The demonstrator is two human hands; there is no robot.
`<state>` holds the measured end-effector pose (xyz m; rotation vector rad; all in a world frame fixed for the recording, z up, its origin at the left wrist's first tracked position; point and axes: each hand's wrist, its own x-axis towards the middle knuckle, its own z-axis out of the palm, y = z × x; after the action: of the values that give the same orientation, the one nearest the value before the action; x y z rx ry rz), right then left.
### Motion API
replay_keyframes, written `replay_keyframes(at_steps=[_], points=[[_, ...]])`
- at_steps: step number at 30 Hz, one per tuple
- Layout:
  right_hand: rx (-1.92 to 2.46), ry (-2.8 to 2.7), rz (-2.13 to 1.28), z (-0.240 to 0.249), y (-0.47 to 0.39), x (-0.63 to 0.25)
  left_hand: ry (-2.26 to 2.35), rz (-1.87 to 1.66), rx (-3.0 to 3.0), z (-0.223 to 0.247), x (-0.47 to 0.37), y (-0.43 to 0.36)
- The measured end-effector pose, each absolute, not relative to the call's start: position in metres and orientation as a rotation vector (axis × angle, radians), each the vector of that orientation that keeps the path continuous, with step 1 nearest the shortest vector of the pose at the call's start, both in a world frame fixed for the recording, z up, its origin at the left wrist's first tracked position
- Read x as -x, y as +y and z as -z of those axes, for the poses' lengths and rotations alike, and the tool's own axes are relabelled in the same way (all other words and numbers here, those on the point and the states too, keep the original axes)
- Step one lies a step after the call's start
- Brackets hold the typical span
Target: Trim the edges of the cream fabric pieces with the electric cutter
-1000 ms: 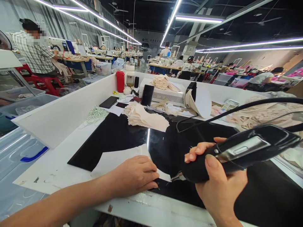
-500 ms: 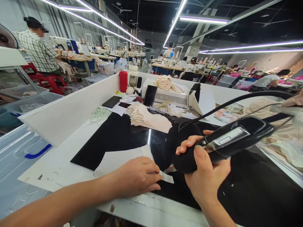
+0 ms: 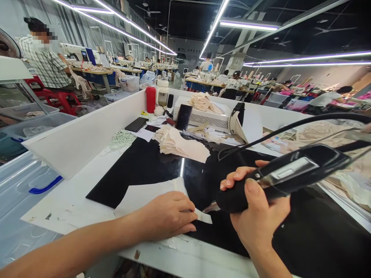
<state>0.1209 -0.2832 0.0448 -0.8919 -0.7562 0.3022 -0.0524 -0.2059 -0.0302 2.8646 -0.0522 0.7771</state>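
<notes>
The sheet [image 3: 145, 199] lies on the mat [image 3: 124, 173] under the left hand [image 3: 169, 214], which rests palm down, fingers close together. The right hand [image 3: 262, 212] grips the tool [image 3: 290, 175], tip just beside the sheet's right end.

Single head view: worn by the person, faced forward and down across the table [image 3: 66, 210] from its near side. Left hand [image 3: 169, 214] and right hand [image 3: 261, 214] sat close, low in frame; mat [image 3: 124, 166] mid-range; ceiling lights [image 3: 249, 26] far, at top.
</notes>
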Motion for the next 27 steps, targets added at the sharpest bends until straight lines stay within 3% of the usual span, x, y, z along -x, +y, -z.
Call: replay_keyframes(at_steps=[27], points=[[0.848, -0.829, -0.372, -0.038, -0.293, -0.114, -0.043, -0.773, -2.806, 0.026, 0.054, -0.206]])
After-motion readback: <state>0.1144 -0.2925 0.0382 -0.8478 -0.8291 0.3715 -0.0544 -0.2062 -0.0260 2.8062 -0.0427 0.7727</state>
